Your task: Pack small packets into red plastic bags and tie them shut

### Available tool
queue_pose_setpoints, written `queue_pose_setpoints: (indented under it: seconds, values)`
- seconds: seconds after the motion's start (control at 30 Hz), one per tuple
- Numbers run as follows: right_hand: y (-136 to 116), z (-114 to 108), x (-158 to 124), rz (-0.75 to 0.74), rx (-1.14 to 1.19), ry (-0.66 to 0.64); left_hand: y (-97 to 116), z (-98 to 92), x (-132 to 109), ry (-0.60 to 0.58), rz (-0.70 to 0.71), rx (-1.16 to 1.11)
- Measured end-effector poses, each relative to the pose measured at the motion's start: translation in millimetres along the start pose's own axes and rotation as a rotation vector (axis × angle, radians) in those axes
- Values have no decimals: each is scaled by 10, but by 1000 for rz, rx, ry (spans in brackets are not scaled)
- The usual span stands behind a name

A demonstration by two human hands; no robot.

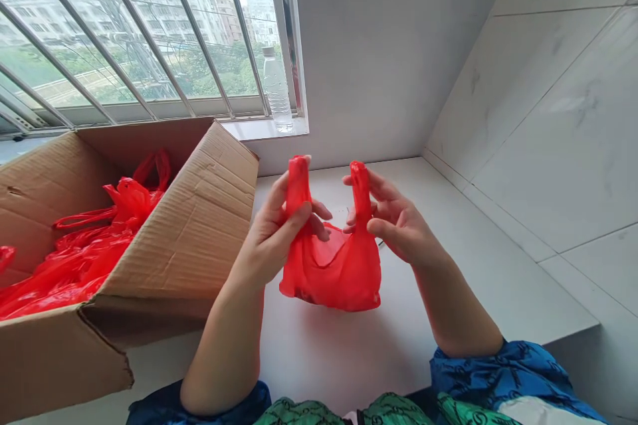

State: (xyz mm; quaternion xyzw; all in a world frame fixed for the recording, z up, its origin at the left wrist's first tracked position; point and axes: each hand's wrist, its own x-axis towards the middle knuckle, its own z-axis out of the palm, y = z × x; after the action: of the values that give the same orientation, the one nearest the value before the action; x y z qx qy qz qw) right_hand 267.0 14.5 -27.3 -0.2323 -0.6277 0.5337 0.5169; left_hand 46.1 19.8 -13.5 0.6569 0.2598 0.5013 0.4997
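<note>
A small red plastic bag [333, 272] hangs above the white countertop [448, 265] in front of me. My left hand [279, 229] pinches the bag's left handle, which sticks up past my fingers. My right hand [399, 219] grips the right handle in the same way. Both handles point upward, and the body of the bag sags between my hands, just over the counter.
An open cardboard box [184, 239] lies on its side at the left, with several red plastic bags [84, 246] spilling inside it. A clear plastic bottle [278, 89] stands on the window sill behind. Tiled wall [558, 113] rises at the right; the counter edge runs near me.
</note>
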Motion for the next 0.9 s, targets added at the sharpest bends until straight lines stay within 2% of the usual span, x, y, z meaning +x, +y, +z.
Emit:
queue_pose_setpoints:
  seconds: [0.13, 0.2, 0.33, 0.43, 0.57, 0.67, 0.8, 0.9]
  values:
    - [114, 135, 20, 132, -137, -103, -90, 142, -26, -364, -122, 137]
    - [182, 165, 44, 163, -165, -127, -117, 179, -12, -443, -135, 252]
    - [272, 131, 100, 182, -76, -157, -114, 182, 24, -390, -122, 373]
    - [313, 66, 139, 188, -5, -57, -120, 143, 34, -377, -119, 362]
    - [364, 21, 176, 224, 163, 115, -202, 81, 61, -292, -141, 203]
    - [353, 14, 177, 212, 208, 137, -270, 36, 101, -225, -225, 35]
    - [247, 10, 132, 147, -58, -9, -265, 19, 132, -174, -322, -46]
    - [191, 32, 85, -17, -403, -8, -198, 48, 128, -138, -312, 11]
